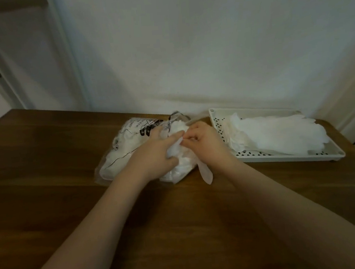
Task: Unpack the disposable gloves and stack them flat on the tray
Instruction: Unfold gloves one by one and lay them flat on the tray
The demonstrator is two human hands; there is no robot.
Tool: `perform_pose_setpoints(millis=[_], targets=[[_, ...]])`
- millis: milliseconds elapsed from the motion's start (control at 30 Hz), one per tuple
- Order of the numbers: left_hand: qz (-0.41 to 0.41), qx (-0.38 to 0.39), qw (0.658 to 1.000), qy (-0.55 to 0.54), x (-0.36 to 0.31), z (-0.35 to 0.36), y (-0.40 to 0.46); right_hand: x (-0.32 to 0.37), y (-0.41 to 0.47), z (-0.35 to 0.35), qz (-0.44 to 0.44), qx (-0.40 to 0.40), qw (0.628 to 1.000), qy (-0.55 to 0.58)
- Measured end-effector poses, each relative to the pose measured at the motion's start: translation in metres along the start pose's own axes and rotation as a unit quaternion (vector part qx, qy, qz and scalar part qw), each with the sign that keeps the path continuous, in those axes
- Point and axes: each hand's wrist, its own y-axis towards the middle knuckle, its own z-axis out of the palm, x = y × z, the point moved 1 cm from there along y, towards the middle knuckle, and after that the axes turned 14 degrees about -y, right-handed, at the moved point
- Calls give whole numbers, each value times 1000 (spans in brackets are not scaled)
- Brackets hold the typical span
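A clear plastic pack of disposable gloves (122, 147) with black print lies on the wooden table near the wall. At its open right end, crumpled white gloves (179, 153) spill out. My left hand (155, 155) lies over the pack's mouth and holds the bunch of gloves. My right hand (203, 140) pinches a glove at the top of the bunch, fingers curled. One glove finger (205, 172) hangs out toward me. To the right, a white perforated tray (292, 156) carries a flat stack of gloves (279, 134).
The brown wooden table (137, 223) reaches to a white wall at the back. The tray sits close to the table's right edge. A door frame and a thin cord stand at the far left.
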Motion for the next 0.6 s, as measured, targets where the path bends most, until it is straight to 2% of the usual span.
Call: perform_pose_setpoints(millis=[100,200,300,367,467,600], targets=[[-8,12,999,32,-5,-1,5,-2,-1,-17,-21,-37,998,-43],[-17,6,999,51,-7,0,7,1,-5,-37,-18,-66,998,-8],[-31,5,998,59,-8,1,7,1,-10,-47,0,-55,998,9],[-33,6,997,67,-7,1,7,-1,-13,-50,33,-51,995,81],[-37,10,997,71,-6,3,7,-7,-14,-59,95,-72,957,264],[-52,7,994,94,-8,7,8,-18,-13,-72,183,-114,868,448]])
